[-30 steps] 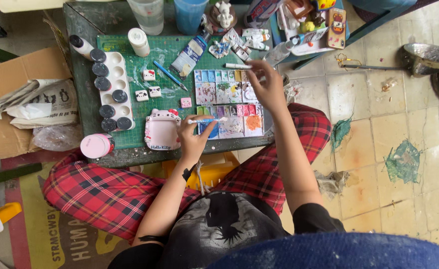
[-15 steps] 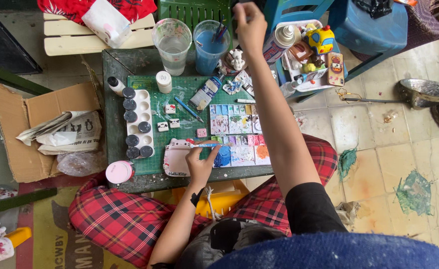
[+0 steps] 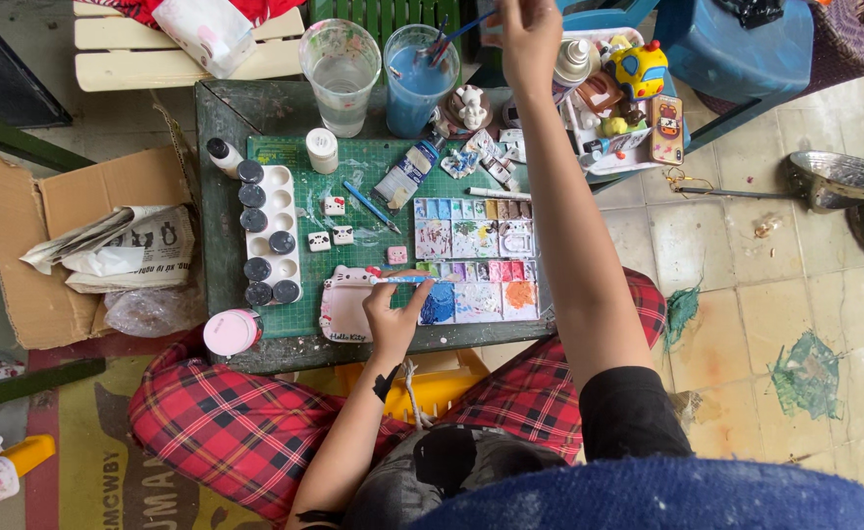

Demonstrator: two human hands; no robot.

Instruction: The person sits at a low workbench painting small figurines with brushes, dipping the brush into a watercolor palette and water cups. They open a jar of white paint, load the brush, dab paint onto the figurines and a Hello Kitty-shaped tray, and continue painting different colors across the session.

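Right hand (image 3: 528, 34) fingertips — cut off by top edge.

I see red tartan trousers (black and white lines), a short black sleeve, and a dark band at the left wrist.

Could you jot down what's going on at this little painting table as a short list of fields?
Setting: small dark table with a green cutting mat
Left hand: holds a blue-handled brush beside a pink-and-white cat-shaped piece
Right hand: stretched out to the brushes in the blue water cup
Nearby: paint palette, clear cup, white tray of dark-lidded pots
Seated: red tartan trousers
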